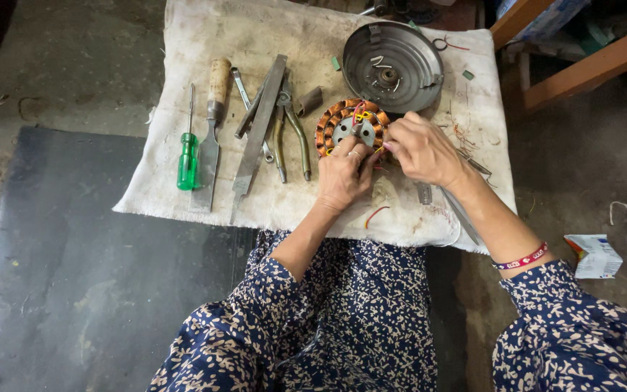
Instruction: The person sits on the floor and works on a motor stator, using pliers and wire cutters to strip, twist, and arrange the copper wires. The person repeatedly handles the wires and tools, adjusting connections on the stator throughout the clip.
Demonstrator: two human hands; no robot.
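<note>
- My left hand (342, 174) and right hand (421, 149) meet at the near edge of the copper-wound stator (352, 126) on the white cloth (183, 43).
- Fingers pinched together on its coloured wires (361, 114).
- Metal cover (393, 65) just behind; flat file (259, 134), pliers (292, 131) to the left.

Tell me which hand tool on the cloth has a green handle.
The screwdriver, leftmost in the row. Beside it, the chisel has a pale wooden handle; the others are bare metal.
</note>
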